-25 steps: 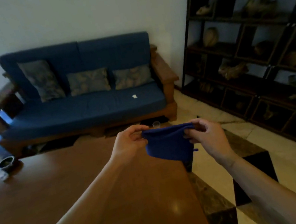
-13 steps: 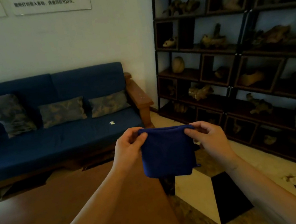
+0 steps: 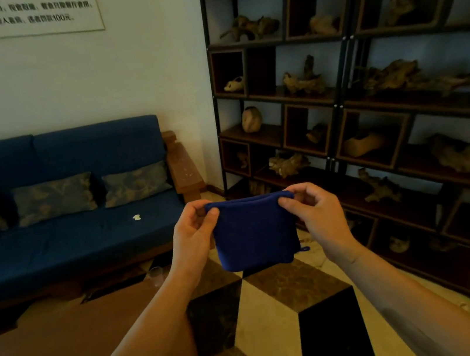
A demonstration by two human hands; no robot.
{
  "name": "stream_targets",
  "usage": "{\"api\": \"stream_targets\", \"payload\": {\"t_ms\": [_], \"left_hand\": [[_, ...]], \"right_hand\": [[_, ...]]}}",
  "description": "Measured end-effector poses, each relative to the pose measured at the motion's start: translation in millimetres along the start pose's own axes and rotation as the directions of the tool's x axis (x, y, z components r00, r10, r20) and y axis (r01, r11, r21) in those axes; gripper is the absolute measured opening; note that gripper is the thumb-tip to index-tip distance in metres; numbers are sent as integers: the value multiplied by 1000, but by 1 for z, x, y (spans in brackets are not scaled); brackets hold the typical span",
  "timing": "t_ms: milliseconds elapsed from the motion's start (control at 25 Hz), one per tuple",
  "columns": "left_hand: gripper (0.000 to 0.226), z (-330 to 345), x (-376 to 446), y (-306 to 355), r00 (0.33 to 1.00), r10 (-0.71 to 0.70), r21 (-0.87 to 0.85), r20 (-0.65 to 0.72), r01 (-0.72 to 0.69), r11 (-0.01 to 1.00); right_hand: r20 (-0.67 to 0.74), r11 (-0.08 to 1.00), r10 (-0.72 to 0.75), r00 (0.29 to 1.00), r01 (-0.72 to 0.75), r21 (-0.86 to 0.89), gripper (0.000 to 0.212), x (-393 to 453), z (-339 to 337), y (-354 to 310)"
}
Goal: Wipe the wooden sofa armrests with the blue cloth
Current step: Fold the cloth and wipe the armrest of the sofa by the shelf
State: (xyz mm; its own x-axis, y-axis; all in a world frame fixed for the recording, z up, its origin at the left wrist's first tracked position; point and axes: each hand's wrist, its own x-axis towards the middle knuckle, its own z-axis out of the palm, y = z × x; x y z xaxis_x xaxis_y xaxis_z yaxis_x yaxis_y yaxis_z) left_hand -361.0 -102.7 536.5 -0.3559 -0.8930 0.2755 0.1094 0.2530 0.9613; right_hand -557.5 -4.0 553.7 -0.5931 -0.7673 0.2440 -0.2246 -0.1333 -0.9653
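Note:
A folded blue cloth (image 3: 253, 232) hangs in the air in front of me, stretched between both hands. My left hand (image 3: 192, 237) pinches its upper left corner and my right hand (image 3: 318, 215) pinches its upper right corner. Behind them stands a blue sofa (image 3: 68, 244) with a wooden frame. Its right wooden armrest (image 3: 184, 169) shows just above and left of the cloth, well beyond my reach. The sofa's left armrest is out of view.
A brown wooden table (image 3: 71, 354) fills the lower left, with a small glass (image 3: 157, 276) near its far edge. A dark shelf unit (image 3: 371, 113) full of wood pieces lines the right wall. Patterned tile floor (image 3: 280, 318) runs between table and shelves.
My view has swung right and up, so the sofa shifted left and its left armrest left the frame. Both hands kept hold of the cloth, which now hangs flatter and fully spread.

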Motion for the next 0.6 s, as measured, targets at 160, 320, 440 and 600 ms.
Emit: {"api": "stream_targets", "payload": {"t_ms": [160, 320, 440, 600], "left_hand": [[15, 40, 36, -8, 1000, -14, -1, -23, 14, 1000], [15, 48, 85, -26, 999, -18, 52, -47, 20, 998], [15, 41, 128, -46, 996, -9, 90, -85, 17, 996], [17, 18, 192, -78, 992, -9, 122, -122, 23, 992]], "right_hand": [[28, 999, -7, 1000, 6, 34, 6, 47, -25, 15], [55, 999, -1, 998, -2, 54, 9, 102, -16, 35], [95, 998, -10, 995, 4, 63, 9, 144, 8, 52], [125, 994, 12, 992, -25, 102, 10, 206, 55, 73]]}}
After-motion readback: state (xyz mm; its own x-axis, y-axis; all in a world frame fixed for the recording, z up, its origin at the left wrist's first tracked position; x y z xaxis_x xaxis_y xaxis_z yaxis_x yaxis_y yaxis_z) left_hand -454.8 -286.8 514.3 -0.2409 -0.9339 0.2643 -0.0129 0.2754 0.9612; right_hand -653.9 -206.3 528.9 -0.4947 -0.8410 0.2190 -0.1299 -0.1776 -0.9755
